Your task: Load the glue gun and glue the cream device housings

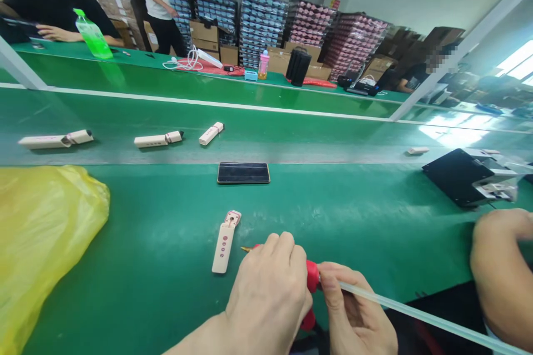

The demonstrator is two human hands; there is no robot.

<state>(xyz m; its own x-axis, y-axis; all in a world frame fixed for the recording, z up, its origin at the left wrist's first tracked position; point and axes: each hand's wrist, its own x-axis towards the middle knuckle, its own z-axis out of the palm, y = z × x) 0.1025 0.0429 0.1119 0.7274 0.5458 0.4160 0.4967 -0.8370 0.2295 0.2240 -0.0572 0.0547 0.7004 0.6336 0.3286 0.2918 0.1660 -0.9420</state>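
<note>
We hold a glue gun (312, 275) and glue stick (420, 313).
Our left hand (270, 283) wraps its grip round the glue gun over the tabletop (145, 260), brass tip (245, 248) leftward; our right hand (358, 310) pinches the glue stick at the glue gun's rear. A cream device (222, 248) lies near the brass tip, a phone (244, 173) beyond.

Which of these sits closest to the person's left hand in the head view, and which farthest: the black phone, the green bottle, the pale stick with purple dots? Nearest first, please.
1. Pale stick: just to the left of the left hand.
2. Black phone: straight ahead, beyond the stick.
3. Green bottle: far off, upper left.
</note>
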